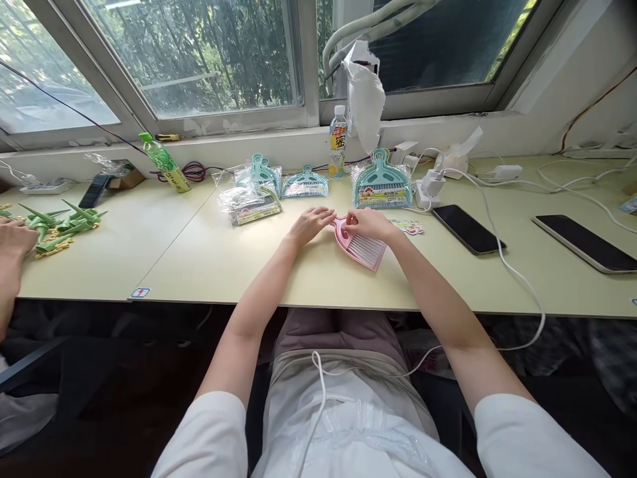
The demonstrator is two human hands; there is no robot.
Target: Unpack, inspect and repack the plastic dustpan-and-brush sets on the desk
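A small pink dustpan (343,244) lies tilted on the table with a brush (368,250) in it, its pale bristles pointing toward the table's front edge. My left hand (312,226) has its fingers closed on the dustpan's handle end. My right hand (369,224) is pinched over the brush's upper part, and its fingertips hide the spot they grip. Just behind my right hand lies a colourful printed card (408,227). Beyond my left hand are a wrapped grey set (255,207) and teal dustpan sets (305,182) in clear plastic.
A larger teal dustpan set (382,179) and a yellow-labelled bottle (337,143) stand at the back. To the right lie two phones (468,229) and a white cable (517,275). At far left, another person's hand (17,238) is beside green pieces (64,222).
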